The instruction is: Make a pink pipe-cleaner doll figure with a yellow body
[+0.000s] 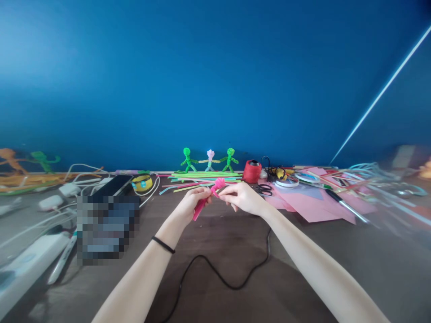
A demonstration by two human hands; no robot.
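Note:
Above the middle of the table, my left hand [194,202] is closed around a bright pink twisted figure [220,183] with a round, knotted head. Its flat, strip-like pink ends hang down below my fingers. On the other side, my right hand [243,198] is pinched on a pink strand just under the head; the fingers partly hide it. Behind my hands lie loose coloured strips [202,179] in green, pink and blue. Standing against the wall are a green figure [186,159], a pale pink and cream one [210,160] and another green one [230,159].
To the right are a red roll [252,171], black scissors [266,189], pink paper sheets [316,204] and a pen [346,206]. On the left lie a dark phone [111,186], white cables and a power strip [30,264]. A black cord [222,283] curves across the near table.

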